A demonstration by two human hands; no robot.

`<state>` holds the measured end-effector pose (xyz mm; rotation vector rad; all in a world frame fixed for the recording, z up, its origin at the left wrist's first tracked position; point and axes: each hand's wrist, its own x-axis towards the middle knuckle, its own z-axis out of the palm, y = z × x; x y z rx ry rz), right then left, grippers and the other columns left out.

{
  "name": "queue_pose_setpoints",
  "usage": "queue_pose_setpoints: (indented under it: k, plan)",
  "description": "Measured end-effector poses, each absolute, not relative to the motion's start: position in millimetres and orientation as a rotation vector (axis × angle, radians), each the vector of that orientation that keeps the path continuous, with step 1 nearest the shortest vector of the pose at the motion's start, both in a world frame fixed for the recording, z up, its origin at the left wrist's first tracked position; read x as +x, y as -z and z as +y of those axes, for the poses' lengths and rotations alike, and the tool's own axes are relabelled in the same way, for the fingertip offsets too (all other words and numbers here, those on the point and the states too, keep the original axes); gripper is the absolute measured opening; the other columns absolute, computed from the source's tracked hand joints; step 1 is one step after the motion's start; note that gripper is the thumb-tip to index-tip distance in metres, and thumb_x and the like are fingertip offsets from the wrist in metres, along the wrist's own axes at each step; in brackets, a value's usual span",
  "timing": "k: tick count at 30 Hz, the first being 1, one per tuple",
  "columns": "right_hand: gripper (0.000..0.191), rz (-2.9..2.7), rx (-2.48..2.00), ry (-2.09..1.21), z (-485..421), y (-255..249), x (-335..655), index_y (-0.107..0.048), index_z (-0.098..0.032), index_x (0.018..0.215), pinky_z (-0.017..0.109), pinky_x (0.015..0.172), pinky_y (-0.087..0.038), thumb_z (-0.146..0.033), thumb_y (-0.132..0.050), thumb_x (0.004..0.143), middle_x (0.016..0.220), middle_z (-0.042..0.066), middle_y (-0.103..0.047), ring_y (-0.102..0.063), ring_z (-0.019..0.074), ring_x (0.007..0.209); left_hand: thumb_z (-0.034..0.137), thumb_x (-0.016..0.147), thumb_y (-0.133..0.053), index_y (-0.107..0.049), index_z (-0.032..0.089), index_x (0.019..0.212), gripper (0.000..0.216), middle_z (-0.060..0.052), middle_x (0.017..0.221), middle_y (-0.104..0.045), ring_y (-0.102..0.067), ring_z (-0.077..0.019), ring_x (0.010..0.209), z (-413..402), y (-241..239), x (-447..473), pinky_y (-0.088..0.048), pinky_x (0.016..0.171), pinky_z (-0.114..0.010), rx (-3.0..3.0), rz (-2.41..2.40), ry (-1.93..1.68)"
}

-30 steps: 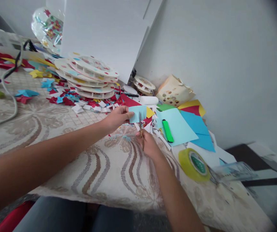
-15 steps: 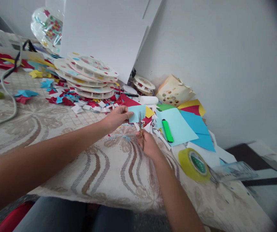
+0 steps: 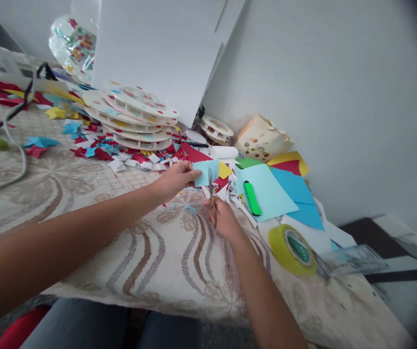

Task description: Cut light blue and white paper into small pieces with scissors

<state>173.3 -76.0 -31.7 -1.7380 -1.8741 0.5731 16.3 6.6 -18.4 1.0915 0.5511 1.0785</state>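
Between thumb and fingers, my left hand (image 3: pixel 177 178) pinches the left edge of a small light blue piece of paper (image 3: pixel 202 173). My right hand (image 3: pixel 223 213) is wrapped round the handles of a pair of scissors (image 3: pixel 211 189). The blades point away from me and overlap the paper's right half, where cuts show along its edge. Thin light blue snippets (image 3: pixel 190 209) lie on the patterned tablecloth (image 3: pixel 168 271) just below. A yellow paper piece (image 3: pixel 224 170) shows right behind the blue one.
White spools (image 3: pixel 135 116) are stacked at the back left, amid paper scraps and folded stars (image 3: pixel 41 141). On the right lie a pale blue sheet (image 3: pixel 271 194), a green cutter (image 3: pixel 252 198), a tape roll (image 3: pixel 291 249) and blue sheets (image 3: pixel 295 186). A cable (image 3: pixel 23 150) runs along the left.
Almost nothing differs. The view has shifted very slightly, while both hands, the blue paper and the scissors keep about the same positions.
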Motion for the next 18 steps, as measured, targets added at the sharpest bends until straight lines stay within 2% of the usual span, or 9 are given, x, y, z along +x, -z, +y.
queue_pose_setpoints:
  k: [12,18]
  plan:
    - [0.037,-1.854,-1.711,-0.615,-76.0,28.9,172.1,-0.045,-0.019,0.062,0.025,0.047,-0.031,-0.050,-0.041,0.082,0.046,-0.003,-0.045,-0.043,0.0125,0.045,0.023,0.064,-0.066,-0.043,0.015,0.063,0.024,0.004,0.057,-0.047,-0.047,-0.0063,0.053,8.3,20.6,16.8,-0.040,0.055,-0.022,1.096,0.584,-1.108]
    - [0.040,-1.858,-1.705,-0.537,-73.1,33.6,174.3,-0.040,-0.019,0.064,0.024,0.049,-0.029,-0.053,-0.037,0.083,0.052,-0.003,-0.043,-0.040,0.0120,0.051,0.021,0.066,-0.064,-0.043,0.015,0.065,0.022,0.004,0.059,-0.048,-0.049,-0.0066,0.055,6.6,18.8,16.4,-0.041,0.058,-0.023,1.059,0.540,-1.095]
